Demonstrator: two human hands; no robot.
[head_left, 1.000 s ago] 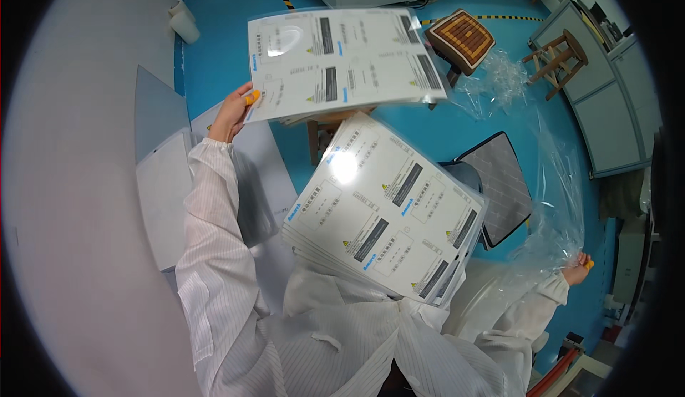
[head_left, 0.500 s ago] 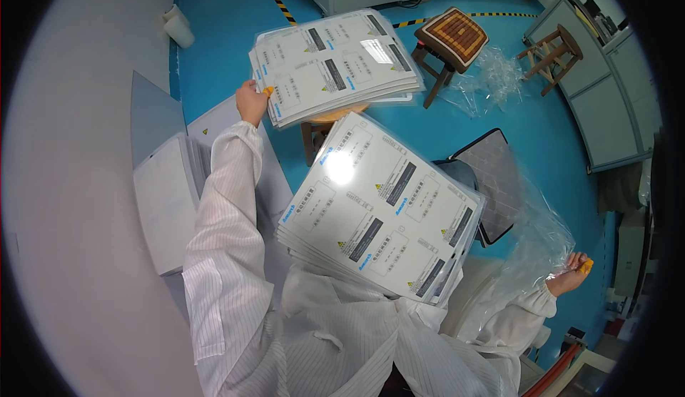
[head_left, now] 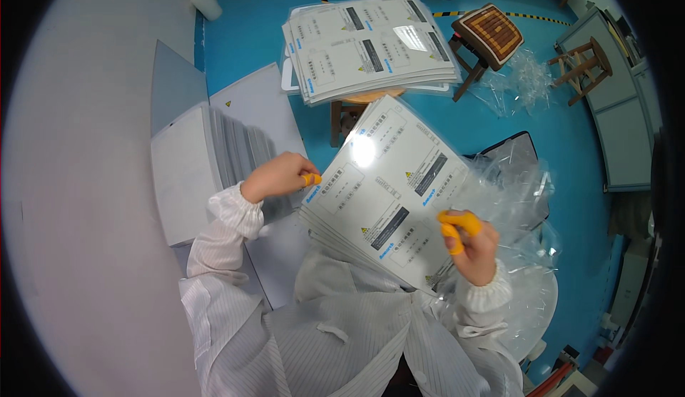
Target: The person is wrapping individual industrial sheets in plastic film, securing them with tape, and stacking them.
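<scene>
Stack of printed sheets (head_left: 378, 204) sits between left hand (head_left: 278, 176), fingers bunched at its edge, and right hand (head_left: 474, 246), half-curled over its other side, grip unclear on both; sheets likely light, bendy, slick, best pinched by opposite edges.

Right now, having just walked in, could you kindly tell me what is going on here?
A person is handling a stack of printed sheets in front of their body. The left hand is at its left corner; the right hand is over its right side, fingers curled. Whether either grips a sheet is unclear. Another printed stack rests on a stool beyond, and clear plastic film lies to the right.
</scene>
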